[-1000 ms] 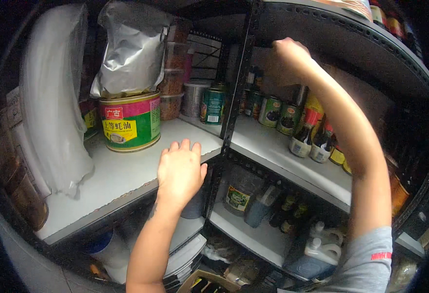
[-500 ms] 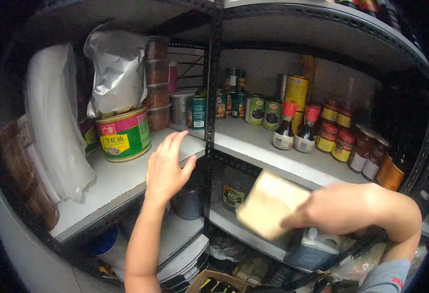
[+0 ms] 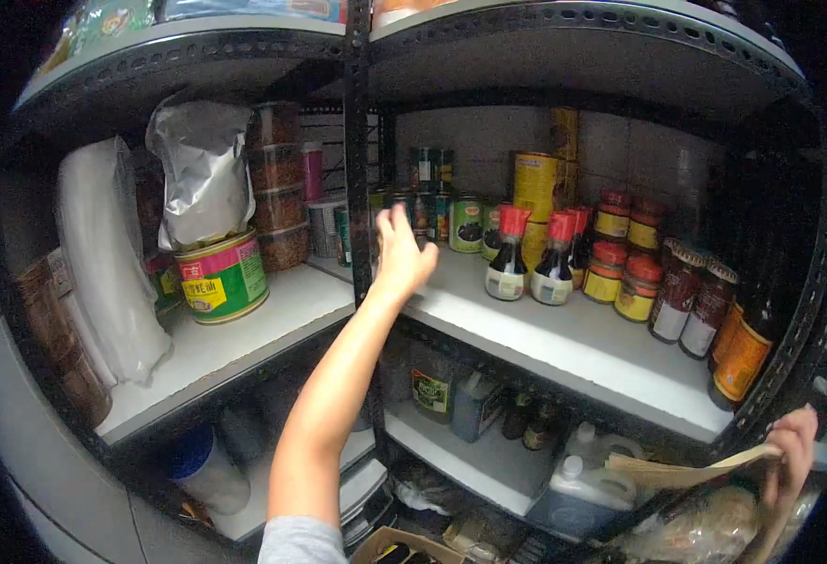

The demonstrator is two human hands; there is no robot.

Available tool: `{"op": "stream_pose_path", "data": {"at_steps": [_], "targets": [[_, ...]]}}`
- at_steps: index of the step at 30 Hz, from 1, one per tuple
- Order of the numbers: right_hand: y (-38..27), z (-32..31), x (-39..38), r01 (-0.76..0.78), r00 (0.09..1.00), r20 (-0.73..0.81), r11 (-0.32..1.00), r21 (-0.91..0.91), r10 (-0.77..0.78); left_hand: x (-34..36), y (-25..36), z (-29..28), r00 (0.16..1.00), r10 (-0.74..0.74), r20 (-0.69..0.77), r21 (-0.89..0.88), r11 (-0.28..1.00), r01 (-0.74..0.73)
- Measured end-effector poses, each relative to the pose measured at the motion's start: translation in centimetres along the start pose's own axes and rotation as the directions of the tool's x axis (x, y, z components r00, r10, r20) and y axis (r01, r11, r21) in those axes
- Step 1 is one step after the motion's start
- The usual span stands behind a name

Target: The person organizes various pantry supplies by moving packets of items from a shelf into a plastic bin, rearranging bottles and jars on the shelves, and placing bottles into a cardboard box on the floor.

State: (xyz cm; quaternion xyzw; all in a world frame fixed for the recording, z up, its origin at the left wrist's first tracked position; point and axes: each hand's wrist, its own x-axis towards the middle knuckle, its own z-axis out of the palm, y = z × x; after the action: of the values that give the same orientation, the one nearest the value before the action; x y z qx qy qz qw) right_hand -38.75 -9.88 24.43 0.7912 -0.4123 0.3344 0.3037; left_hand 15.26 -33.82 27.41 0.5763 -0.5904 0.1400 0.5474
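Note:
My left hand point(image 3: 404, 256) reaches up beside the black corner post, fingers stretched out and a little blurred. Right by it, partly hidden, stand several small cans, among them a green can point(image 3: 467, 226). I see nothing held in this hand. At the lower right, my right hand point(image 3: 789, 444) grips the edge of a pale yellow cloth point(image 3: 695, 473), which sags over a plastic jug. On the right-hand shelf point(image 3: 545, 331) are two dark sauce bottles with red caps, one a bottle point(image 3: 553, 261) nearest the front edge, and several red-lidded jars point(image 3: 639, 287).
Perforated black posts point(image 3: 359, 150) frame the corner shelves. To the left are a large green can point(image 3: 223, 277) under a silver pouch point(image 3: 202, 179), stacked tubs point(image 3: 282, 209) and a long plastic-wrapped bundle point(image 3: 103, 254). Below sit jugs point(image 3: 568, 503) and an open cardboard box point(image 3: 368, 550).
My left hand has moved right, past the corner post toward the small cans. My right hand has swung down and right with the cloth. The view has shifted, showing more of the top shelf.

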Motion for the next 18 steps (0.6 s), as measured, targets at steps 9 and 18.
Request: {"op": "stream_pose_path", "data": {"at_steps": [9,18], "targets": [[0.2,10.1,-2.9,0.087,0.879,-0.471,0.996,-0.009,-0.081,7.3,-2.3,4.8,0.794,-0.455,-0.403,0.152,0.822,0.548],[1.8,11.6,-3.1,0.312,0.782,-0.56,0.95,-0.027,-0.273,10.5,-13.2,3.2,0.644,-0.541,-0.541,0.089,0.725,0.683]]}}
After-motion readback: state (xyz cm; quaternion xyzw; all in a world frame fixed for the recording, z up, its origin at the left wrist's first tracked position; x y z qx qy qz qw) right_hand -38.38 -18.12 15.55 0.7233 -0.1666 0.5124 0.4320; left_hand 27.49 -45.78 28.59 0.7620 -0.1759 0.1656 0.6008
